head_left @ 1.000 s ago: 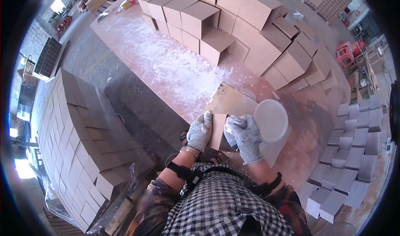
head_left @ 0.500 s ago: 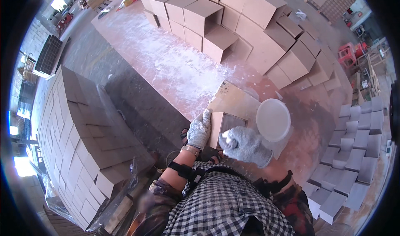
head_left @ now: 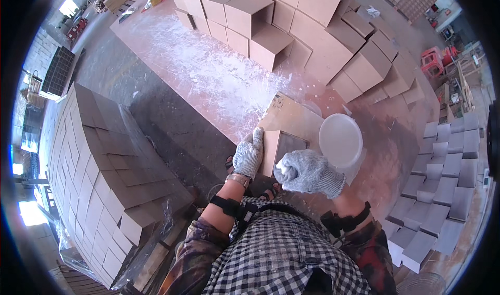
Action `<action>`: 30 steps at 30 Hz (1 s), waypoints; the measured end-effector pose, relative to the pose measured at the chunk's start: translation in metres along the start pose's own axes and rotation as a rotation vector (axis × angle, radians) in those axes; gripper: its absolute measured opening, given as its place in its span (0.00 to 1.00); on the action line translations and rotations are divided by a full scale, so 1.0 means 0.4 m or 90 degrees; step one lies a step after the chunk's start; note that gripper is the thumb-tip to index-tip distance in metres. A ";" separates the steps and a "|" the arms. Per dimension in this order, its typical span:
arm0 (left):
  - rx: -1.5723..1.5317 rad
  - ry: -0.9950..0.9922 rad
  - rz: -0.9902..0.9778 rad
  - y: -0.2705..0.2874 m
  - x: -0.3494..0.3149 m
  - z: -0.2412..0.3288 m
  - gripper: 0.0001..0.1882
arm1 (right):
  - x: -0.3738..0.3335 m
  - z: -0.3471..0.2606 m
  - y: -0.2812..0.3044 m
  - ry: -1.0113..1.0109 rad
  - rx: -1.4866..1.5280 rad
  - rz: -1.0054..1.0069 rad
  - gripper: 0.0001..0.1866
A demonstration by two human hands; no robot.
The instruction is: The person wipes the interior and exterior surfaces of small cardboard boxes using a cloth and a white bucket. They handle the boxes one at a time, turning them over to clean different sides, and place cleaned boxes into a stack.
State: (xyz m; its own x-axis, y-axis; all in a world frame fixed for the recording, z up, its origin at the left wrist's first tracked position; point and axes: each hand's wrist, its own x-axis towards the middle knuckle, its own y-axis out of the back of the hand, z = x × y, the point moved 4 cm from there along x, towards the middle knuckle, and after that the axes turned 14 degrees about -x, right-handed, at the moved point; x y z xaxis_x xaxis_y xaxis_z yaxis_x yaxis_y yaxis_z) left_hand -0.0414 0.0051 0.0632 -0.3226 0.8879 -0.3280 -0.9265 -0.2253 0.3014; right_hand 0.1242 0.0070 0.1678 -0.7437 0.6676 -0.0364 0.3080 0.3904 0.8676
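Note:
An open-topped cardboard box point(head_left: 269, 150) with a greyish inside stands before me, near the edge of the work surface. My left hand point(head_left: 249, 154), in a knitted grey glove, grips the box along its left side. Close to the box's near right corner is my right hand point(head_left: 311, 173), also gloved, its fingers curled into a closed grip. A small whitish bit shows at those fingers, too small to name. Just beyond the right hand stands a round, pale bucket or tub point(head_left: 340, 140). Under the box and tub lies a worn tan board point(head_left: 292, 115).
White powder and smears cover the reddish tabletop point(head_left: 208, 71). Brown cardboard boxes point(head_left: 312, 40) are stacked along its far side. A large stack of boxes point(head_left: 99, 180) rises at left, and rows of greyish boxes point(head_left: 437, 191) stand at right. A red stool point(head_left: 431, 61) is farther off.
The whole scene sits slightly higher in the view. The left hand keeps its hold on the box; the closed right hand has turned a little and stays beside the box.

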 end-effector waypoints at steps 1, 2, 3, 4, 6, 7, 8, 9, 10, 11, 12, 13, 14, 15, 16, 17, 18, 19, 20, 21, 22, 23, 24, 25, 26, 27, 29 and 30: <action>0.007 -0.010 0.005 0.004 -0.002 0.005 0.29 | 0.002 -0.009 -0.009 0.018 0.023 -0.078 0.12; 0.007 -0.008 0.006 0.006 -0.003 0.009 0.29 | 0.000 -0.017 -0.004 0.043 -0.036 -0.053 0.10; 0.017 0.001 -0.006 0.004 -0.005 0.014 0.29 | -0.001 -0.017 -0.003 0.044 -0.035 -0.054 0.10; 0.027 0.011 -0.018 0.001 -0.006 0.018 0.30 | -0.001 -0.018 -0.002 0.059 -0.068 -0.074 0.09; 0.021 0.015 -0.023 -0.005 -0.003 0.018 0.30 | -0.002 -0.028 0.008 0.075 -0.101 -0.095 0.08; 0.015 0.016 -0.029 -0.009 0.001 0.019 0.31 | -0.003 -0.038 0.019 0.096 -0.144 -0.107 0.07; 0.022 0.033 -0.043 -0.010 0.011 0.011 0.32 | -0.006 -0.045 0.025 0.116 -0.186 -0.118 0.07; 0.022 0.032 -0.043 -0.006 0.014 0.001 0.32 | -0.013 -0.033 0.016 0.116 -0.188 -0.118 0.07; 0.026 0.036 -0.042 -0.004 0.018 -0.004 0.33 | -0.027 -0.014 -0.007 0.136 -0.234 -0.186 0.07; 0.031 0.040 -0.042 -0.003 0.021 -0.007 0.34 | -0.045 0.002 -0.023 0.157 -0.280 -0.255 0.06; 0.025 0.036 -0.041 -0.005 0.026 -0.005 0.34 | -0.064 0.012 -0.022 0.158 -0.294 -0.250 0.05; 0.024 0.039 -0.041 -0.003 0.031 -0.006 0.34 | -0.069 0.011 -0.028 0.158 -0.293 -0.252 0.05; 0.024 0.064 -0.062 -0.004 0.035 -0.010 0.35 | -0.073 0.013 -0.034 0.158 -0.305 -0.253 0.06; 0.024 0.089 -0.083 -0.007 0.034 -0.016 0.36 | -0.077 0.013 -0.039 0.157 -0.318 -0.254 0.06; 0.027 0.081 -0.073 -0.007 0.033 -0.011 0.37 | -0.079 0.010 -0.035 0.156 -0.318 -0.250 0.06; 0.029 0.077 -0.073 -0.007 0.031 -0.010 0.37 | -0.080 0.002 -0.026 0.180 -0.318 -0.233 0.07; 0.034 0.055 -0.052 -0.003 0.029 -0.008 0.36 | -0.082 -0.005 -0.021 0.204 -0.317 -0.215 0.07; 0.037 0.031 -0.033 -0.003 0.026 -0.003 0.34 | -0.084 -0.005 -0.020 0.202 -0.319 -0.213 0.07; 0.037 0.028 -0.035 -0.002 0.025 0.000 0.34 | -0.087 -0.007 -0.023 0.219 -0.337 -0.219 0.07; 0.031 0.026 -0.044 -0.002 0.025 0.004 0.34 | -0.088 -0.009 -0.027 0.237 -0.356 -0.226 0.07; 0.024 0.025 -0.052 -0.004 0.025 0.007 0.34 | -0.087 -0.011 -0.029 0.236 -0.358 -0.225 0.07; 0.023 0.022 -0.053 -0.007 0.025 0.009 0.34 | -0.086 -0.012 -0.034 0.233 -0.384 -0.248 0.08; 0.025 0.022 -0.048 -0.010 0.025 0.009 0.34 | -0.086 -0.011 -0.036 0.230 -0.409 -0.272 0.08; 0.028 0.025 -0.041 -0.007 0.025 0.008 0.34 | -0.081 -0.011 -0.025 0.232 -0.409 -0.270 0.08; 0.029 0.024 -0.039 -0.005 0.024 0.009 0.34 | -0.070 -0.006 0.001 0.223 -0.438 -0.258 0.08; 0.040 0.020 -0.027 -0.002 0.024 0.012 0.34 | -0.057 -0.001 0.023 0.214 -0.467 -0.246 0.07; 0.050 0.025 -0.016 0.003 0.021 0.002 0.34 | -0.035 0.013 0.050 0.174 -0.488 -0.191 0.07; 0.054 0.034 -0.024 0.006 0.030 -0.002 0.34 | -0.027 0.019 0.062 0.132 -0.511 -0.133 0.07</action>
State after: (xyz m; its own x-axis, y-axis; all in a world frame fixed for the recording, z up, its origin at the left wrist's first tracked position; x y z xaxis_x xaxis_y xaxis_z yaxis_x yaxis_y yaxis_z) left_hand -0.0478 0.0150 0.0593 -0.2990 0.8723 -0.3868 -0.9192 -0.1545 0.3622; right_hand 0.1444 0.0142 0.1861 -0.8558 0.4720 -0.2119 -0.3037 -0.1268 0.9443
